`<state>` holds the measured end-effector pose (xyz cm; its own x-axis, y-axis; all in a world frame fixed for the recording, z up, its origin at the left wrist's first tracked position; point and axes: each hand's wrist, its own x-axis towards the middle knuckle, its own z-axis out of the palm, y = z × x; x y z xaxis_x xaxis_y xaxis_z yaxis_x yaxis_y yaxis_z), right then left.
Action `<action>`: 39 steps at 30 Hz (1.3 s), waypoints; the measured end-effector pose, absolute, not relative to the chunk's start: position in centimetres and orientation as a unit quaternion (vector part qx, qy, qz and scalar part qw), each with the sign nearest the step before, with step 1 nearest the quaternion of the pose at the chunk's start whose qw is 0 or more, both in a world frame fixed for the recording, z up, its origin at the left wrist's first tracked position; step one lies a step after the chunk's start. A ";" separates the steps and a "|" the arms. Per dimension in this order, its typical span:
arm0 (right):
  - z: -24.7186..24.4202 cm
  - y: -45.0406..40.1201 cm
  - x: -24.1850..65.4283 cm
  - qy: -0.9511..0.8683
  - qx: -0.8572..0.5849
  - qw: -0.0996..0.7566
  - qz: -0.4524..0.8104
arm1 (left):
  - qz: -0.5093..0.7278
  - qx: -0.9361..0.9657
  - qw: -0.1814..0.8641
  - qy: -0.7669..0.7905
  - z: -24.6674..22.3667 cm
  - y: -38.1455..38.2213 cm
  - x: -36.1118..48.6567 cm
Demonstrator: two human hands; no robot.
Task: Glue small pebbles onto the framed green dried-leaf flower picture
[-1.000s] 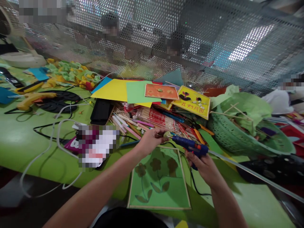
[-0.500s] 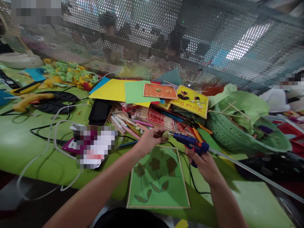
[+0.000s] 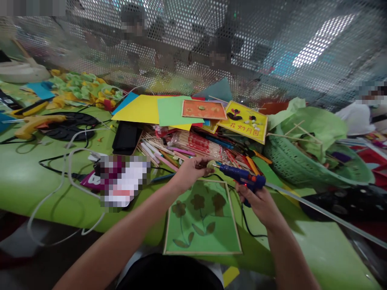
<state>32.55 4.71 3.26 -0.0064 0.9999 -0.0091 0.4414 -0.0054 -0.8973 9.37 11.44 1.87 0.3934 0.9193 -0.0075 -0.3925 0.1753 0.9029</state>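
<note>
My right hand (image 3: 254,197) is wrapped round the grip of a blue hot glue gun (image 3: 242,176), its red light lit and a long clear glue stick (image 3: 317,207) running out of the back. Between the fingertips of my left hand (image 3: 195,169) is a small pale-green round piece (image 3: 211,164), too small to name exactly. The gun's nozzle meets or nearly meets that piece. Below both hands lies a green picture panel (image 3: 208,241) with a light wooden frame, bearing brown flowers and leaves on drawn stems.
Coloured paper sheets (image 3: 136,108), an orange card (image 3: 202,109) and a yellow card (image 3: 244,123) lie behind scattered sticks and pens. A green basket (image 3: 284,161) stands right. Left are a yellow glue gun (image 3: 33,125), a black phone (image 3: 124,137) and a white cable (image 3: 65,173). Perforated metal rises behind.
The view has tilted slightly, so the table appears a little higher. My hands keep nearly the same pose, with the nozzle still at the small green piece.
</note>
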 end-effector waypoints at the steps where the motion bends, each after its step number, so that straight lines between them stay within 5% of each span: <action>1: 3.2 4.7 32.6 -0.598 -0.600 0.368 0.383 | 0.465 0.443 0.706 0.298 1.9 11.4 9.3; 29: 4.0 4.4 33.9 -0.533 -0.524 0.483 0.457 | 0.419 0.426 0.722 0.348 2.3 11.7 7.7; 34: 4.2 4.3 34.1 -0.535 -0.501 0.495 0.468 | 0.382 0.554 0.631 0.385 2.0 11.5 8.1; 39: 4.3 4.5 34.6 -0.534 -0.487 0.508 0.469 | 0.356 0.711 0.422 0.436 2.3 10.2 8.5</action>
<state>34.60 4.47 4.30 -0.0105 0.9963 0.0858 0.0434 0.0862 -0.9953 8.50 10.21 2.29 0.3670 0.9200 0.1372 0.3193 -0.2632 0.9104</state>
